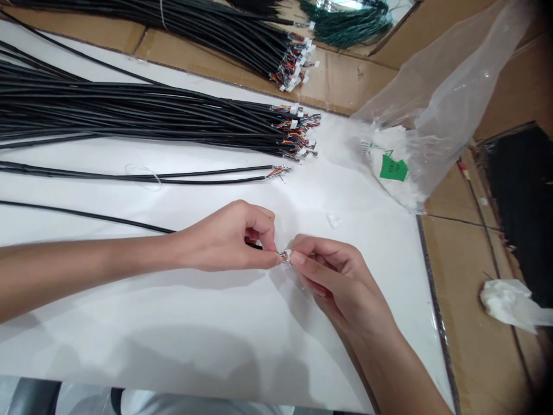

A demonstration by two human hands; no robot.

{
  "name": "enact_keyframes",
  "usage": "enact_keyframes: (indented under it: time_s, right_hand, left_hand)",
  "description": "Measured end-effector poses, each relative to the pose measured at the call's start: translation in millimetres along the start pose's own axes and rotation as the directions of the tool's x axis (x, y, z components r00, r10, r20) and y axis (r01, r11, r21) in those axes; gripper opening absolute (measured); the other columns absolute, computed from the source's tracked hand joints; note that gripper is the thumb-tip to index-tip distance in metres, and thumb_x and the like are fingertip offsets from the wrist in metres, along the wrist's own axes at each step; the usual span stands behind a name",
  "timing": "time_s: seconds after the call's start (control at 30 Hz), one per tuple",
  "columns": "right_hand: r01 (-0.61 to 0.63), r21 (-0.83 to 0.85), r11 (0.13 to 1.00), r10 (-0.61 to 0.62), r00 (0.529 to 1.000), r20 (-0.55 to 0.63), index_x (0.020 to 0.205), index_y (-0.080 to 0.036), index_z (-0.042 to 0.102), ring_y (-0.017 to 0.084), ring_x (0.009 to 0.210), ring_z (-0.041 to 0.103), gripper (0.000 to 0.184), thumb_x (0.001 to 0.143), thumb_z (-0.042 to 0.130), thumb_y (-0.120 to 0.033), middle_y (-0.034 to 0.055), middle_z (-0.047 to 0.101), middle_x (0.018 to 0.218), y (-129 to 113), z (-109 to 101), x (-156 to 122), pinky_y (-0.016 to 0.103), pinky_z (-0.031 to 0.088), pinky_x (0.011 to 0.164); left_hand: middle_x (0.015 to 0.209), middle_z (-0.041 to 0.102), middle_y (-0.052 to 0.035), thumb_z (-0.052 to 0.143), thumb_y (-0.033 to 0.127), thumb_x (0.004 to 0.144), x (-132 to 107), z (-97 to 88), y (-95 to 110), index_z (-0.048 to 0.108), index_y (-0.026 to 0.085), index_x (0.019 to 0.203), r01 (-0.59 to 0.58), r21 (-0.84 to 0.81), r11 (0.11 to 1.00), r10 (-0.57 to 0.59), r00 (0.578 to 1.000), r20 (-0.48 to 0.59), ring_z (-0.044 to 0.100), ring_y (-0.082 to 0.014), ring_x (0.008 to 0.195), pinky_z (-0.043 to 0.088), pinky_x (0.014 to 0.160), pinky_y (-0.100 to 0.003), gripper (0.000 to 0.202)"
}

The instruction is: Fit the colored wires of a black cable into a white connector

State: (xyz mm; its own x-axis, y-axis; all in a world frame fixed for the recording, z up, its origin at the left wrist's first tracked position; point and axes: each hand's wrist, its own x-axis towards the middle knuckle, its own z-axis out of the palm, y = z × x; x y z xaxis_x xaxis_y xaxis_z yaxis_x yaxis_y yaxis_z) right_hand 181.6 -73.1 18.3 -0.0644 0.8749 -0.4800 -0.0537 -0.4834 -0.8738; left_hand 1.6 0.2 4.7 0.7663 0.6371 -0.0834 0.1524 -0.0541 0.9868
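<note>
Nearest item on my feed: a small multi-wire cable end, held at the fingertips of my left hand and right hand. It shows fine coloured conductors and a white fitting, too small for me to itemise. Both hands are closed to a narrow pinch on it from opposite sides. (Contact under the fingertips is partly hidden from my remote position.)

The black cable leaves the end toward the left, passes behind the left hand, and exits at the left of the view. Its long axis lies close to left-right, rising slightly away from the hand. The left hand is the nearer to the cable's run; its forearm lies almost level, coming in from the left. The right forearm rises from the lower right, with the wrist bent and the fingers curled.

Beneath both hands lies a white sheet. Just beyond the right fingers sits a small white scrap. Farther from the hands lie two black cables with coloured ends, then a thick black cable bundle, and a second black bundle on brown cardboard. Up and right of the right hand is a clear plastic bag with a green label; a crumpled white wad lies on the cardboard.
</note>
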Motion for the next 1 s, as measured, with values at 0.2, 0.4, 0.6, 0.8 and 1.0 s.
enact_keyframes:
  time_s: [0.2, 0.4, 0.6, 0.8, 1.0]
  right_hand:
    - [0.041, -0.036, 0.999, -0.041, 0.999, -0.007, 0.064, -0.014, 0.06, 0.003, 0.047, 0.021, 0.027, 0.074, 0.075, -0.033, -0.0042, 0.034, 0.057, 1, 0, -1, 0.025, 0.008, 0.045]
    - [0.193, -0.198, 0.961, -0.207, 0.977, -0.051, 0.065, -0.015, 0.061, 0.006, 0.05, 0.028, 0.021, 0.08, 0.068, -0.029, -0.0015, 0.043, 0.061, 2, 3, -5, 0.026, 0.015, 0.044]
    - [0.353, -0.491, 0.797, -0.429, 0.902, -0.047, 0.066, -0.016, 0.059, 0.01, 0.055, 0.037, 0.018, 0.083, 0.063, -0.02, 0.0003, 0.048, 0.064, 1, 8, -10, 0.026, 0.026, 0.046]
    - [0.372, -0.564, 0.738, -0.474, 0.88, -0.04, 0.067, -0.017, 0.059, 0.01, 0.055, 0.038, 0.016, 0.083, 0.063, -0.019, 0.0005, 0.047, 0.064, 0, 9, -11, 0.026, 0.027, 0.045]
    - [0.128, -0.235, 0.964, -0.163, 0.978, -0.134, 0.066, -0.016, 0.062, 0.007, 0.05, 0.025, 0.023, 0.079, 0.069, -0.033, -0.0016, 0.037, 0.059, 0, 3, -6, 0.025, 0.014, 0.044]
  left_hand:
    - [0.066, 0.049, 0.0044, 0.065, 0.014, 0.073, 1, -0.5, 2, 0.059, 0.012, 0.06, 0.021, -0.006, 1.0, -0.021, 1.0, 0.021, 0.043, -0.0041, 0.06, 0.035, 0.053, -0.019, 0.014]
    - [0.066, 0.05, 0.0044, 0.066, 0.015, 0.072, 1, -0.8, 1, 0.059, 0.012, 0.061, 0.042, -0.003, 0.999, -0.042, 0.998, 0.035, 0.044, -0.0042, 0.06, 0.035, 0.053, -0.019, 0.014]
    - [0.066, 0.05, 0.004, 0.065, 0.014, 0.072, 2, -1.3, 1, 0.06, 0.012, 0.061, 0.024, 0.051, 0.998, -0.026, 0.999, 0.043, 0.044, -0.0049, 0.061, 0.035, 0.053, -0.019, 0.012]
    - [0.067, 0.05, 0.0029, 0.066, 0.014, 0.072, 2, -0.8, 0, 0.064, 0.011, 0.063, 0.011, 0.043, 0.999, -0.011, 1.0, 0.012, 0.045, -0.0052, 0.061, 0.037, 0.054, -0.019, 0.01]
    - [0.071, 0.048, 0.001, 0.069, 0.017, 0.074, -2, 1.4, -2, 0.069, 0.011, 0.069, -0.068, -0.027, 0.997, 0.065, 0.995, -0.075, 0.045, -0.0051, 0.059, 0.038, 0.052, -0.019, 0.008]
